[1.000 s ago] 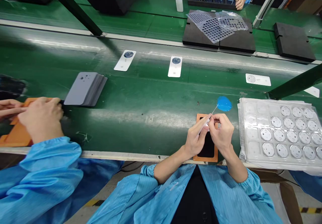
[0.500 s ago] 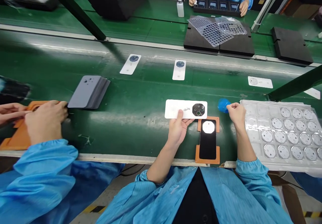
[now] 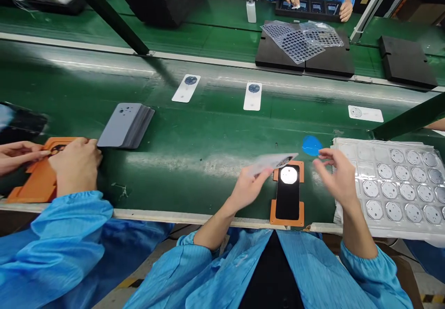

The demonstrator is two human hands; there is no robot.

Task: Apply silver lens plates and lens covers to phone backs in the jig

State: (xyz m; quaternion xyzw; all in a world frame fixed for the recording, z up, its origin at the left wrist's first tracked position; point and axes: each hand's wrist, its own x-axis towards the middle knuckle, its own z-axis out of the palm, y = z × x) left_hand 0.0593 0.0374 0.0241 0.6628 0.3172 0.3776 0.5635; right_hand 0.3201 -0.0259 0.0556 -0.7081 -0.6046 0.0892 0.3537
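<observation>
My left hand (image 3: 249, 187) grips a white phone back cover (image 3: 266, 163), now tilted so that it shows nearly edge-on, its dark camera area towards the right. Just right of and below the cover lies an orange fixture (image 3: 287, 216) holding a black panel (image 3: 288, 198) with a white rounded piece (image 3: 289, 175) at its top. My right hand (image 3: 334, 172) is open, fingers apart, beside a round blue film (image 3: 312, 146) lying on the green surface. Right of that hand sits a clear plastic tray (image 3: 352, 186) with rows of round white camera-lens pieces (image 3: 371, 188).
A stack of grey covers (image 3: 120, 126) stands at left, near a neighbour's hands (image 3: 74, 163) on another orange fixture (image 3: 24, 191). White covers (image 3: 252, 97) lie along the belt. Green posts (image 3: 104, 15) rise at both sides. Across, a person works at a black tray (image 3: 308, 10).
My right hand has let go of the blue film and opened. My left hand has tipped the white cover from face-up to nearly edge-on. Covers on the belt have shifted slightly right in view.
</observation>
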